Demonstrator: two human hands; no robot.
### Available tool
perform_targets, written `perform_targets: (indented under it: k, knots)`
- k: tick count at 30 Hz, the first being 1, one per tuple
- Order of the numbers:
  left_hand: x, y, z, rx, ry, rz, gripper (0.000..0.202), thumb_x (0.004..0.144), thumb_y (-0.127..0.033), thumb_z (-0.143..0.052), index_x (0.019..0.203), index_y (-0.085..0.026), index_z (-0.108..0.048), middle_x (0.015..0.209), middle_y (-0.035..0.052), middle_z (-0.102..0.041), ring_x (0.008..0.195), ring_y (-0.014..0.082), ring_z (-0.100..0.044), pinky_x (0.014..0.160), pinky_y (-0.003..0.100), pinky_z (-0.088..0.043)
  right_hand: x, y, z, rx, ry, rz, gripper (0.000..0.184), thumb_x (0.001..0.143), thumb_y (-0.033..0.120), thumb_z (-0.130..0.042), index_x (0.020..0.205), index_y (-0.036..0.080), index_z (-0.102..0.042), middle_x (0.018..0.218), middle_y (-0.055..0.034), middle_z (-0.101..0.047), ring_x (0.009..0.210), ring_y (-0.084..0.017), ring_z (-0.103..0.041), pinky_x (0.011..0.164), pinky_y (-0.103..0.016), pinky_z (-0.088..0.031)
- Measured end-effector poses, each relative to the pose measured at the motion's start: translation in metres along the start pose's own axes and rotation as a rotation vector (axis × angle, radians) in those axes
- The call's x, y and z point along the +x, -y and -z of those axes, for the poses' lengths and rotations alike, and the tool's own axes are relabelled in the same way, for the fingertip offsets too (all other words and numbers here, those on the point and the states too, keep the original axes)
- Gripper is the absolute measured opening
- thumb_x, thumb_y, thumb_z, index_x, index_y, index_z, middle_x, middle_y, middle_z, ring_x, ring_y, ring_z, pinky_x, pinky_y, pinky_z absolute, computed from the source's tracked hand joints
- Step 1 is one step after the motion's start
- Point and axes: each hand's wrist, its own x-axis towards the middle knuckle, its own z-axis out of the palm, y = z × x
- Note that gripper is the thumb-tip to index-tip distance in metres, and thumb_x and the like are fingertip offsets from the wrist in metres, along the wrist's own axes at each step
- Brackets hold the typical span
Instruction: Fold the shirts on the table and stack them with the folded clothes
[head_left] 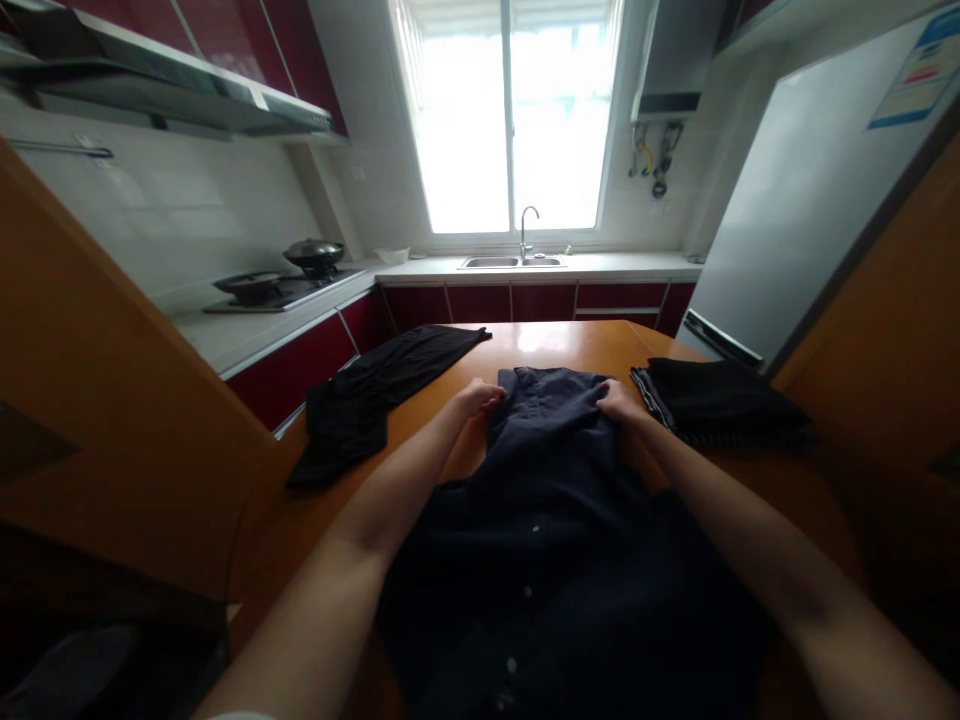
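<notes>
A dark navy button-up shirt (559,520) lies spread on the wooden table (555,345), with its buttons running toward me. My left hand (480,398) is closed on the shirt's far left edge. My right hand (619,402) is closed on the far right edge. Both arms stretch out over the shirt's sides.
A black garment (382,390) lies loose on the table's left side, hanging over the edge. A folded dark stack (712,405) sits at the right. Beyond stand red cabinets, a stove with pans (289,275), a sink (514,262) under the window, and a fridge (810,200).
</notes>
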Motion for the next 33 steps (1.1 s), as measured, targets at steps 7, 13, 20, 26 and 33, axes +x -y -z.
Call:
perform_targets:
  k: [7, 13, 20, 26, 33]
  knots:
    - [-0.016, -0.026, 0.059, 0.046, -0.429, -0.278, 0.037, 0.089, -0.025, -0.055, 0.124, -0.014, -0.061, 0.086, 0.0044, -0.066, 0.072, 0.0144, -0.062, 0.070, 0.025, -0.051, 0.008, 0.044, -0.009, 0.257, -0.079, 0.505, 0.048, 0.077, 0.005, -0.052, 0.118, 0.017, -0.073, 0.118, -0.0062, -0.070, 0.108, -0.019, -0.064, 0.101, -0.025, -0.046]
    - [-0.003, -0.065, 0.028, 0.415, -0.587, -0.694, 0.053, 0.096, -0.020, -0.049, 0.149, -0.015, -0.044, 0.134, 0.0173, -0.057, 0.122, 0.0293, -0.058, 0.106, 0.038, -0.042, 0.018, 0.055, 0.006, 0.170, -0.348, 0.324, 0.052, 0.091, 0.013, -0.042, 0.141, 0.011, -0.056, 0.134, -0.0150, -0.058, 0.118, -0.026, -0.059, 0.107, -0.033, -0.043]
    - [0.007, -0.009, 0.000, 0.759, -0.164, -0.498, 0.049, 0.097, -0.026, -0.051, 0.142, -0.009, -0.051, 0.144, 0.0235, -0.049, 0.133, 0.0322, -0.050, 0.111, 0.038, -0.038, 0.026, 0.007, 0.003, -0.092, -0.076, 0.000, 0.059, 0.096, 0.034, -0.052, 0.149, 0.010, -0.046, 0.148, -0.0232, -0.044, 0.134, -0.033, -0.048, 0.111, -0.038, -0.039]
    - [-0.043, 0.065, 0.049, 0.834, -0.073, -0.530, 0.046, 0.096, -0.025, -0.048, 0.139, -0.011, -0.058, 0.146, 0.0180, -0.052, 0.135, 0.0282, -0.051, 0.114, 0.036, -0.038, -0.033, -0.009, -0.010, -0.112, -0.066, 0.207, 0.049, 0.098, 0.038, -0.047, 0.141, 0.016, -0.056, 0.152, -0.0167, -0.043, 0.142, -0.032, -0.038, 0.116, -0.042, -0.033]
    - [-0.154, 0.116, 0.107, 0.769, 0.068, -0.733, 0.039, 0.100, -0.037, -0.043, 0.127, -0.027, -0.069, 0.138, 0.0058, -0.061, 0.125, 0.0230, -0.059, 0.113, 0.034, -0.042, -0.152, -0.046, 0.011, -0.019, -0.148, 0.385, 0.041, 0.095, 0.033, -0.045, 0.132, 0.027, -0.061, 0.142, -0.0108, -0.053, 0.135, -0.029, -0.045, 0.116, -0.047, -0.036]
